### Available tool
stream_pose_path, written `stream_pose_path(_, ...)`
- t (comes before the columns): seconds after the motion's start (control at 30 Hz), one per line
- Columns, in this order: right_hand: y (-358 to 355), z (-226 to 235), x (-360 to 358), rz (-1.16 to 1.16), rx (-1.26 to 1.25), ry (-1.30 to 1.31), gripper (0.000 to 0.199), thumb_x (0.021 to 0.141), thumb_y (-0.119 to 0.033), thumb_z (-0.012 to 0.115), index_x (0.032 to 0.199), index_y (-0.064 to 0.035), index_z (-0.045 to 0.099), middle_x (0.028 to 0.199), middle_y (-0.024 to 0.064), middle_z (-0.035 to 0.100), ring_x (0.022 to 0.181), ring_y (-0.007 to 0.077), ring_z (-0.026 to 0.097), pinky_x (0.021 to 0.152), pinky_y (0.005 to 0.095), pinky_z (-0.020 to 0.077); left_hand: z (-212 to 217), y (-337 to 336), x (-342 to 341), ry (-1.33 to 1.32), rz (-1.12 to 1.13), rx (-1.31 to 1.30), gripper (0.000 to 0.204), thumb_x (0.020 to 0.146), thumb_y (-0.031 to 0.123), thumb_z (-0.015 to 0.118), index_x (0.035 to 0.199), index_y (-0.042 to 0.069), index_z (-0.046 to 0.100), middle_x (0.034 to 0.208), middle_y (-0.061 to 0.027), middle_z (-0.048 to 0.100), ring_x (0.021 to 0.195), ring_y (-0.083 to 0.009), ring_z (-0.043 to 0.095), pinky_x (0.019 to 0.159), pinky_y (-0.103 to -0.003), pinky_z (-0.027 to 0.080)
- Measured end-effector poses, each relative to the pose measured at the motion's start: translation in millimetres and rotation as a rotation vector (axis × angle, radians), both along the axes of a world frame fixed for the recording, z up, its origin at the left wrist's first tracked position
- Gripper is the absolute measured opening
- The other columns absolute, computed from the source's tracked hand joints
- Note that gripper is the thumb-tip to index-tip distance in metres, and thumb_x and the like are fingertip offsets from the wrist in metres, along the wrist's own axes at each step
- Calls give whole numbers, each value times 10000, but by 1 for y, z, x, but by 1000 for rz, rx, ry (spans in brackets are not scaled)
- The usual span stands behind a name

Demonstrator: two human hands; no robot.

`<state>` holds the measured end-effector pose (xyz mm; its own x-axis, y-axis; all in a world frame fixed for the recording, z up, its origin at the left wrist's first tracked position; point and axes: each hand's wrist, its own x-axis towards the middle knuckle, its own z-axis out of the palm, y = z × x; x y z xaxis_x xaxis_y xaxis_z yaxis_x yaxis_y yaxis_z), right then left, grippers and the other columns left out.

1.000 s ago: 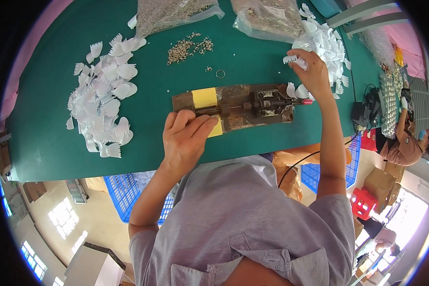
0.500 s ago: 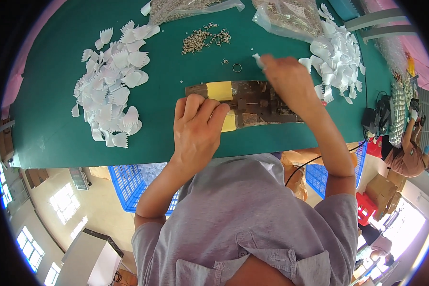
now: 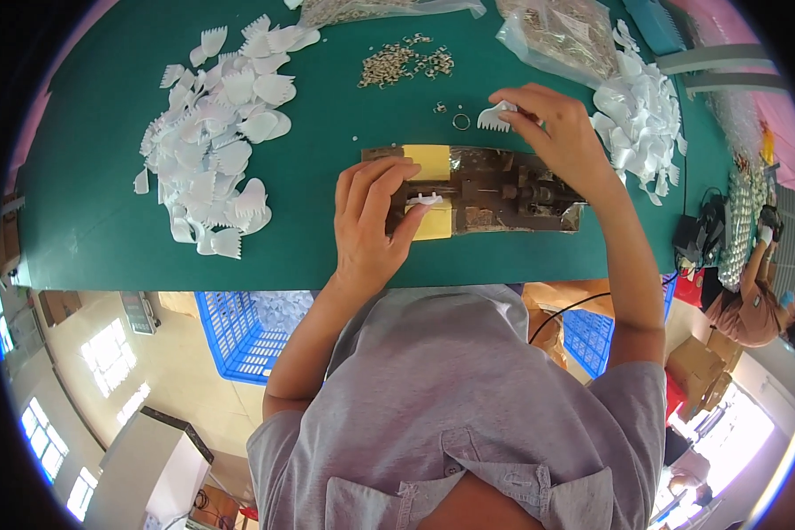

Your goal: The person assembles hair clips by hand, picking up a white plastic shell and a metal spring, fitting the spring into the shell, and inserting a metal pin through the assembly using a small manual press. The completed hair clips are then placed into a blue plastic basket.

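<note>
A dark metal bench fixture [image 3: 495, 193] lies on the green table in front of me, with a yellow pad [image 3: 428, 162] across its left part. My left hand [image 3: 367, 212] rests at its left end, thumb and fingers apart. Close to the thumb tip, a small white piece [image 3: 427, 200] sits on the fixture, seen edge-on; whether the thumb touches it I cannot tell. Above the fixture's right side, my right hand [image 3: 556, 132] pinches a white toothed plastic comb piece [image 3: 495, 118], teeth facing down. A metal ring [image 3: 461, 122] lies just left of that piece.
Piles of white toothed pieces spread at left [image 3: 208, 146] and right [image 3: 640, 115]. Small metal clips [image 3: 389, 66] lie heaped at the back, before clear bags [image 3: 561, 40] of more. Blue baskets [image 3: 238, 340] stand below the table edge. A co-worker [image 3: 751, 309] is at far right.
My left hand's fingers have spread from a closed grip, exposing the white piece on the fixture. My right hand has shifted slightly right, its toothed piece now plainly visible.
</note>
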<state>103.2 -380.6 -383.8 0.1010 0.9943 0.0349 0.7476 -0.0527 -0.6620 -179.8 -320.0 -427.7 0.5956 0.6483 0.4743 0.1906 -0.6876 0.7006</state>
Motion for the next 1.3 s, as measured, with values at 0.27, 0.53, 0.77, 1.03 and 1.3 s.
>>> stream_pose_path(0.27, 0, 8, -86, 214, 251, -198, 207, 913, -68, 717, 1115, -33, 741, 940, 98, 698, 931, 293, 674, 806, 409, 554, -12, -1, 0, -75, 21, -32, 653, 746, -22, 844, 1343, 24, 583, 1312, -120, 659, 1159, -353, 589, 1000, -432, 486)
stream_pose_path(0.53, -2, 14, -80, 146, -12, 169, 152, 927, -112, 744, 1051, -46, 799, 924, 88, 759, 856, 251, 682, 795, 363, 542, -7, 4, -4, -24, -112, -245, 735, 779, -96, 789, 1449, 48, 525, 1227, -100, 684, 1129, -276, 633, 931, -365, 547)
stream_pose_path(0.77, -12, 17, -91, 145, 221, 29, 183, 828, -117, 817, 996, -78, 755, 932, 50, 710, 864, 244, 659, 789, 380, 517, -7, 16, -5, 0, -183, -239, 768, 765, -31, 828, 1457, 81, 514, 1128, -81, 696, 1116, -329, 618, 966, -443, 508)
stream_pose_path(1.03, -21, -8, -113, 81, 526, -286, 282, 668, -77, 840, 910, -92, 695, 945, 6, 636, 893, 225, 626, 775, 396, 498, -8, 17, -4, -33, -199, -265, 730, 785, -38, 818, 1440, 88, 523, 1125, -86, 670, 1041, -314, 624, 859, -419, 541)
stream_pose_path(1.3, -6, 11, -68, -209, 271, 66, 110, 858, -68, 793, 922, -41, 708, 901, 78, 722, 818, 246, 698, 739, 358, 558, -9, 20, -4, -20, -205, -197, 577, 797, -16, 818, 1327, 71, 609, 1151, -109, 663, 1056, -328, 629, 891, -413, 535)
